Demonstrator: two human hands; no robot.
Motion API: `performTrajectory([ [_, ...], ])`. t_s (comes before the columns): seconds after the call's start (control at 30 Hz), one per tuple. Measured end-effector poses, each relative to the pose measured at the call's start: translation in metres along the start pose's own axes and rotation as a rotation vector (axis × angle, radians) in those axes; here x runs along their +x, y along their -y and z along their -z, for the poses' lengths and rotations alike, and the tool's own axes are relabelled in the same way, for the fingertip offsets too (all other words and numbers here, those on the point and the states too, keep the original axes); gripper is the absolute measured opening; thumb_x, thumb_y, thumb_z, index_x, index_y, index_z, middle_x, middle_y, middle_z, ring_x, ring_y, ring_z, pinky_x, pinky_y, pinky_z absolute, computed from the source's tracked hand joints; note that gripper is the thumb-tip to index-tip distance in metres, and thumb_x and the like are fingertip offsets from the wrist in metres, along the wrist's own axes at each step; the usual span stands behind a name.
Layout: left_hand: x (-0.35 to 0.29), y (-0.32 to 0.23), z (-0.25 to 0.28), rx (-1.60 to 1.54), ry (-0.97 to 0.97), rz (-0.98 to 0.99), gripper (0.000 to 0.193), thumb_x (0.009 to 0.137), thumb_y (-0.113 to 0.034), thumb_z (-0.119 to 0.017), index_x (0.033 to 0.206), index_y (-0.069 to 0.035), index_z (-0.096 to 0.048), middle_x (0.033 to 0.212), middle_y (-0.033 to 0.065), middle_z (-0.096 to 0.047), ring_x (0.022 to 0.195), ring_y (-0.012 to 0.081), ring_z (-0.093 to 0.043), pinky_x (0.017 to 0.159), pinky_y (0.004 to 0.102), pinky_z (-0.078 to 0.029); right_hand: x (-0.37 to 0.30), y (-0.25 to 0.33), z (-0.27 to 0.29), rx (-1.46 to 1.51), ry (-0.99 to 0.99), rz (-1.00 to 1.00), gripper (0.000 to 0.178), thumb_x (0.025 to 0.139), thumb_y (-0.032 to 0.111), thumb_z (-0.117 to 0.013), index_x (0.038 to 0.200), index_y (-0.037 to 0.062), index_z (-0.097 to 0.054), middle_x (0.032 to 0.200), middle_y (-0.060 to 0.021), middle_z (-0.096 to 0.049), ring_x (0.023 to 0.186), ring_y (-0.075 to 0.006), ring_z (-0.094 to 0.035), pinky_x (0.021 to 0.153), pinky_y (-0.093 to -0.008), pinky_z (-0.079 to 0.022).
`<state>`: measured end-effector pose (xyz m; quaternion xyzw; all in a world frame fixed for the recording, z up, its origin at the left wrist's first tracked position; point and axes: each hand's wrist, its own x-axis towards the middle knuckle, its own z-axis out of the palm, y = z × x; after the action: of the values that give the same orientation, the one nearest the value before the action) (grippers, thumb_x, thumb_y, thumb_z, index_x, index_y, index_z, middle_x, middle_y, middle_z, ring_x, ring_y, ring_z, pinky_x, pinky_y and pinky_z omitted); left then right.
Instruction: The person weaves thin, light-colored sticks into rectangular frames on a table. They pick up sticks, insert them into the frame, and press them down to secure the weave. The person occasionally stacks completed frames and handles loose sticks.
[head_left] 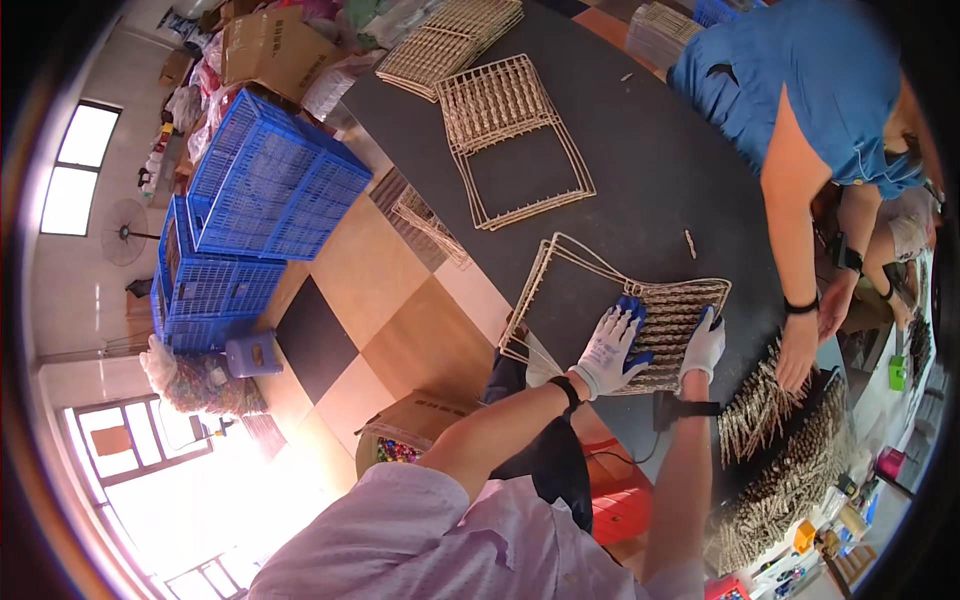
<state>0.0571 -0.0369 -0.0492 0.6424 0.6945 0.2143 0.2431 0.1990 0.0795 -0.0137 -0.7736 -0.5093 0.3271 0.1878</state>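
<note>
A hinged wire frame (pixel 553 262) lies on the dark table in front of me, one half bare wire, the other filled with rows of twisted beige strands (pixel 676 318). My left hand (pixel 612 350), in a white glove with blue fingertips, rests on the inner edge of the woven half with its fingers spread. At the outer right edge, my right hand (pixel 703 348), gloved alike, curls round the woven half; its thumb is hard to make out. Farther off lies another half-woven frame (pixel 515 140), and behind it a stack of woven frames (pixel 450 45).
A person in blue (pixel 790 90) reaches with bare hands (pixel 800 350) into piled twisted strands (pixel 780 440) at the right. Blue crates (pixel 275 185) stand left of the table (pixel 640 170). Near my left arm are a cardboard box (pixel 410 425) of colourful beads and a red stool (pixel 620 500).
</note>
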Motion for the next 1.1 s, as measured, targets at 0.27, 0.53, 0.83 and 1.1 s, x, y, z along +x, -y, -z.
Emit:
performTrajectory([
  [0.27, 0.006, -0.002, -0.02, -0.048, -0.257, 0.209, 0.058, 0.086, -0.026, -0.059, 0.133, 0.003, -0.041, 0.139, 0.0274, -0.038, 0.131, 0.0443, -0.033, 0.111, 0.0486, -0.026, -0.079, -0.093, 0.003, -0.133, 0.118, 0.042, 0.049, 0.097, 0.034, -0.047, 0.129, -0.0026, -0.049, 0.112, -0.0265, -0.062, 0.106, -0.0416, -0.058, 0.091, -0.0457, -0.044],
  [0.53, 0.005, -0.003, -0.011, 0.077, -0.159, 0.075, 0.062, 0.085, -0.03, -0.061, 0.134, 0.002, -0.042, 0.137, 0.0255, -0.041, 0.131, 0.0458, -0.031, 0.112, 0.0513, -0.022, 0.019, 0.001, -0.013, -0.099, 0.047, 0.058, 0.051, 0.096, 0.042, -0.043, 0.122, -0.0006, -0.053, 0.109, -0.0251, -0.063, 0.103, -0.0433, -0.058, 0.087, -0.0471, -0.045],
  [0.83, 0.005, -0.003, -0.006, 0.115, -0.19, 0.061, 0.061, 0.084, -0.031, -0.061, 0.133, 0.001, -0.042, 0.141, 0.0225, -0.037, 0.133, 0.0438, -0.029, 0.113, 0.0506, -0.022, -0.043, -0.063, 0.008, -0.245, 0.077, 0.111, 0.055, 0.096, 0.043, -0.041, 0.122, -0.0046, -0.05, 0.104, -0.0285, -0.063, 0.1, -0.0444, -0.059, 0.088, -0.0489, -0.045],
  [1.1, 0.007, -0.004, -0.005, 0.136, -0.145, 0.071, 0.059, 0.086, -0.029, -0.06, 0.135, -0.001, -0.042, 0.143, 0.0216, -0.036, 0.135, 0.0421, -0.028, 0.113, 0.0507, -0.021, -0.043, -0.003, 0.055, -0.493, -0.243, 0.501, 0.057, 0.086, 0.043, -0.057, 0.128, 0.0042, -0.05, 0.123, -0.0193, -0.056, 0.121, -0.0378, -0.047, 0.103, -0.049, -0.034],
])
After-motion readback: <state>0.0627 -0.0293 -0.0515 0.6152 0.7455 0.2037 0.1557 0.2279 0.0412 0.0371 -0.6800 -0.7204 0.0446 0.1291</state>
